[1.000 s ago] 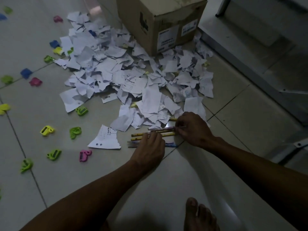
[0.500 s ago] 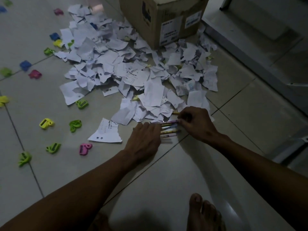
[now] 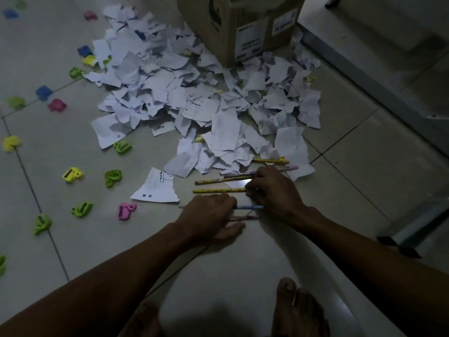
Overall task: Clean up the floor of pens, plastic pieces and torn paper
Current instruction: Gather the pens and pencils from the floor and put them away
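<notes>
Several pens lie on the tiled floor at the near edge of a pile of torn paper (image 3: 194,100). My left hand (image 3: 211,215) rests knuckles up, fingers curled over a blue pen (image 3: 249,207) and a pink pen (image 3: 244,217). My right hand (image 3: 274,190) is just right of it, fingers bent over the ends of two yellow pens (image 3: 218,190). Another yellow pen (image 3: 269,161) and a pink one (image 3: 290,168) lie beyond my right hand against the paper. Coloured plastic pieces are scattered to the left, among them green (image 3: 113,177), yellow (image 3: 72,175) and pink (image 3: 126,210).
A cardboard box (image 3: 243,25) stands at the back of the paper pile. A raised step (image 3: 364,76) runs along the right side. My bare foot (image 3: 298,310) is on the floor near the bottom edge. One larger paper scrap (image 3: 156,188) lies apart, left of the pens.
The pens were bunched tightly between both hands; now they lie spread apart. My left hand has pulled back toward me onto the blue and pink pens, uncovering the yellow ones.
</notes>
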Motion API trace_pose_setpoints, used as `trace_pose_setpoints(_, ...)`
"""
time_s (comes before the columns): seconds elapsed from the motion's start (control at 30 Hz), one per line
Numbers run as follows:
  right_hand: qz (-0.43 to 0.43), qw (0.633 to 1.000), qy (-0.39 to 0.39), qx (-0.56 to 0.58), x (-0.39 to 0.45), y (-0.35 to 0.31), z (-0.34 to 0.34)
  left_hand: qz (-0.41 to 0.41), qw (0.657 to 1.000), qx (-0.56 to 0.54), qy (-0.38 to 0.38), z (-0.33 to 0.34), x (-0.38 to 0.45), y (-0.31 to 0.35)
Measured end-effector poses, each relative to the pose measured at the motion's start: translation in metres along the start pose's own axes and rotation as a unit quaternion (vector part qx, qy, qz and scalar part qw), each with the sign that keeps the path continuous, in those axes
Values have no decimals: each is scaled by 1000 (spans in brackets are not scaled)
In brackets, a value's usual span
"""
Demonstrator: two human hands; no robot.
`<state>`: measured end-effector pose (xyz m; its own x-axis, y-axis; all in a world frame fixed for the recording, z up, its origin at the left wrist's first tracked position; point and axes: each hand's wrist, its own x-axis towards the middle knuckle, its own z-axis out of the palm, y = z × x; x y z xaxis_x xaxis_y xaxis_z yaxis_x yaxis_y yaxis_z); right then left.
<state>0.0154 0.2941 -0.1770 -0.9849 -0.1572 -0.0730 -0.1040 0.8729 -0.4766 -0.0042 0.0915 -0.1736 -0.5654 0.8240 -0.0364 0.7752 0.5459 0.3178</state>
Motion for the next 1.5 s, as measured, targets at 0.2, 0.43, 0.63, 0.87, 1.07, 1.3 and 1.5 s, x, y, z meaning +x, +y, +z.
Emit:
trace_pose_setpoints(0.2, -16, 999, 32, 11, 1, 10, -9, 48, 997, 56, 0, 14, -6, 3)
trace_pose_setpoints(0.43, -2, 993, 48, 104, 2, 28, -32, -22, 992, 51, 114, -7, 3, -2)
trace_pose_setpoints(0.63, 88, 974, 99, 181, -4, 26, -33, -150, 974, 17, 171, -22, 14, -21)
trace_pose_setpoints(0.87, 90, 993, 64, 37, 7, 19, -33, -284, 906, -202, 241, -30, 21, -30)
trace_pose_setpoints(1.07, 36, 997, -30, -60, 15, 5, -26, -358, 850, -262, 283, -50, 34, -42)
trace_pose_setpoints(1.3, 13, 997, -27, -76, 15, -1, -21, -272, 914, -247, 172, -65, 64, -29)
trace_pose_setpoints(1.5, 19, 990, -49, -132, 13, -4, -17, -183, 968, -167, 26, -56, 122, -22)
